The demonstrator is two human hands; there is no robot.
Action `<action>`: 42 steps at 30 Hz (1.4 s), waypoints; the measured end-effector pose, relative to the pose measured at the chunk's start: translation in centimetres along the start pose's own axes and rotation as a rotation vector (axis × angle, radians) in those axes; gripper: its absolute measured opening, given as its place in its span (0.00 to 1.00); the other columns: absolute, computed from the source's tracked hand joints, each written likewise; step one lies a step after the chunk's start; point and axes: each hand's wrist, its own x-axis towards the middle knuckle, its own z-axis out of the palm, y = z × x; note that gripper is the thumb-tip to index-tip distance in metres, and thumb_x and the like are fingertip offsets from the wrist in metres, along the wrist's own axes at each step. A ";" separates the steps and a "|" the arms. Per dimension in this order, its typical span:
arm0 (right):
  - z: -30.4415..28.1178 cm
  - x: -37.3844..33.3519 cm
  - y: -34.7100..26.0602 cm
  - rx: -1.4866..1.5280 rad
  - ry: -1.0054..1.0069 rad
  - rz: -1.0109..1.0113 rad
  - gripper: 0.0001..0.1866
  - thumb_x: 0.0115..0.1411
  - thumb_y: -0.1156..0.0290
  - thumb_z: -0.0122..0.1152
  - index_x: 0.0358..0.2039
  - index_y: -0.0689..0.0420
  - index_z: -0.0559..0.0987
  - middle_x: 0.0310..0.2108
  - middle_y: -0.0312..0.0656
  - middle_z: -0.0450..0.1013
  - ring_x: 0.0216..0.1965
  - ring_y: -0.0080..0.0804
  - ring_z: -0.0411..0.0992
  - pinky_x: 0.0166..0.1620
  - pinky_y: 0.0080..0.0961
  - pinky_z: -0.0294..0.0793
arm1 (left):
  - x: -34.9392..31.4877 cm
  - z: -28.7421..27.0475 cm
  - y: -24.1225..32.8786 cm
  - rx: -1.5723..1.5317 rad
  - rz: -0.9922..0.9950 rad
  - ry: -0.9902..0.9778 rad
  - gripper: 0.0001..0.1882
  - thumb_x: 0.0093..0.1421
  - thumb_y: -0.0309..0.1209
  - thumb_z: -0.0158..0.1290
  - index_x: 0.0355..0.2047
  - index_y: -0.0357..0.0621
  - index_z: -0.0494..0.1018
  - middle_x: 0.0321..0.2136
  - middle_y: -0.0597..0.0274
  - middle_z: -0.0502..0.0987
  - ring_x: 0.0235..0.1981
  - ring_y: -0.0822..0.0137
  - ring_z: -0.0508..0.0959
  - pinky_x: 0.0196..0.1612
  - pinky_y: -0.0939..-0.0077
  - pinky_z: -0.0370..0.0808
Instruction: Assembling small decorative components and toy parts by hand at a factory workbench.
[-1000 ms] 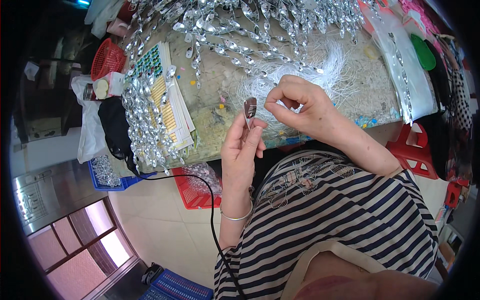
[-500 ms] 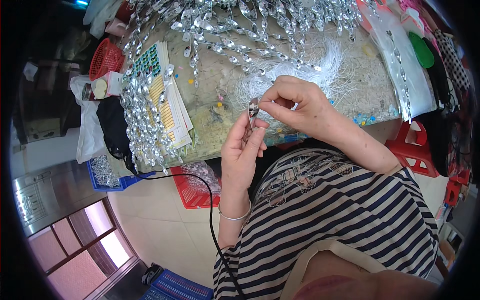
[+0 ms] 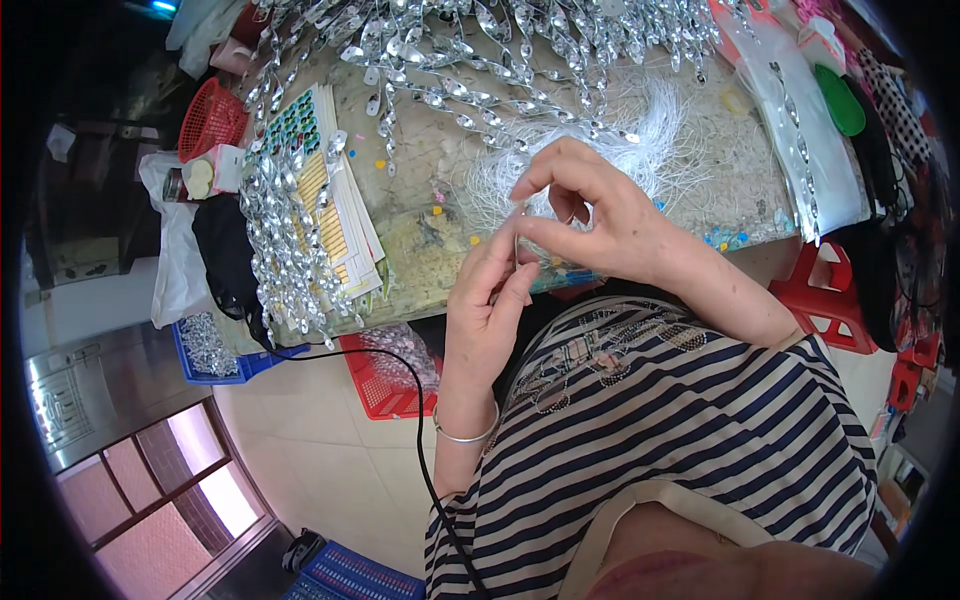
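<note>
My left hand (image 3: 487,305) is raised in front of the table's near edge, with its thumb and fingers pinching a small shiny silver piece (image 3: 518,256). Only a thin edge of the piece shows, since the fingers cover most of it. My right hand (image 3: 590,215) comes in from the right, its thumb and forefinger curved around the tips of the left fingers. Whatever the right fingertips hold there is too small to make out. Just beyond both hands lies a loose heap of white thread (image 3: 640,140).
Twisted silver strands (image 3: 510,60) cover the table's far side, and more strands (image 3: 295,240) hang at its left over cards (image 3: 345,200). A red basket (image 3: 212,118) stands far left. A clear plastic bag (image 3: 810,150) lies right, near a red stool (image 3: 825,295). A black cable (image 3: 420,410) crosses my left arm.
The silver piece has turned from broadside to nearly edge-on and sunk between my left fingers. My right forefinger and thumb have parted slightly and moved closer to the left fingertips.
</note>
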 end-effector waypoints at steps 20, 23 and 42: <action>1.0 -0.1 1.5 0.547 -0.169 0.227 0.04 0.60 0.73 0.57 0.32 0.60 0.77 0.36 0.32 0.65 0.37 0.17 0.66 0.43 0.16 0.66 | 0.1 -0.1 -1.2 -0.244 -0.081 0.055 0.15 0.59 0.20 0.51 0.48 0.36 0.71 0.39 0.61 0.74 0.40 0.72 0.75 0.45 0.81 0.71; 1.3 -0.2 1.3 0.486 -0.188 0.187 0.05 0.60 0.72 0.57 0.32 0.59 0.77 0.36 0.32 0.65 0.36 0.17 0.65 0.42 0.16 0.65 | 0.6 0.4 -1.1 -0.308 -0.084 0.101 0.10 0.58 0.20 0.52 0.42 0.35 0.74 0.39 0.62 0.74 0.35 0.74 0.74 0.40 0.83 0.73; -5.3 -2.2 4.3 -0.309 -0.091 -0.044 0.04 0.57 0.75 0.57 0.30 0.62 0.76 0.27 0.39 0.70 0.31 0.29 0.68 0.36 0.24 0.67 | -4.0 -4.9 -4.3 -0.114 -0.200 0.432 0.07 0.55 0.23 0.56 0.34 0.35 0.78 0.27 0.63 0.77 0.22 0.80 0.70 0.27 0.86 0.69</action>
